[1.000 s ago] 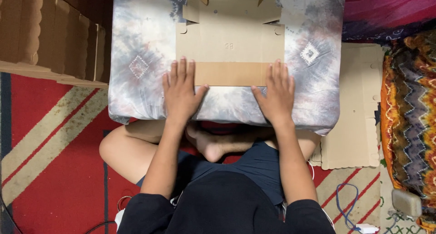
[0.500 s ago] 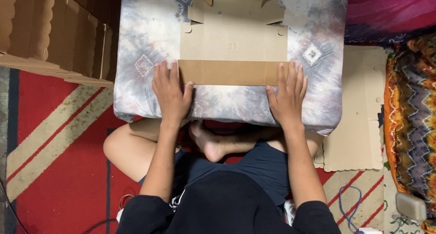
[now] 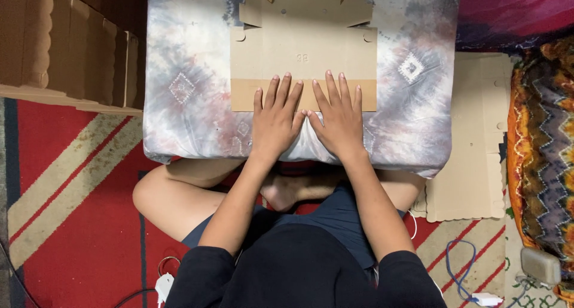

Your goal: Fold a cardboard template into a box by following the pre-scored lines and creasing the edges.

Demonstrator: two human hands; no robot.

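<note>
Hands flat, side by side, thumbs nearly touching: left hand (image 3: 274,118) and right hand (image 3: 339,117) open, fingers spread, gripping nothing, pressing the folded near flap of the flat cardboard sheet (image 3: 303,54) on the cloth-covered table (image 3: 185,81), centred just beyond the palms.

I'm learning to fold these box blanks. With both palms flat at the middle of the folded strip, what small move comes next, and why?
Probably slide the left hand and right hand outward along the folded flap: both sit at its middle, its ends unpressed, on the cardboard blank.
</note>
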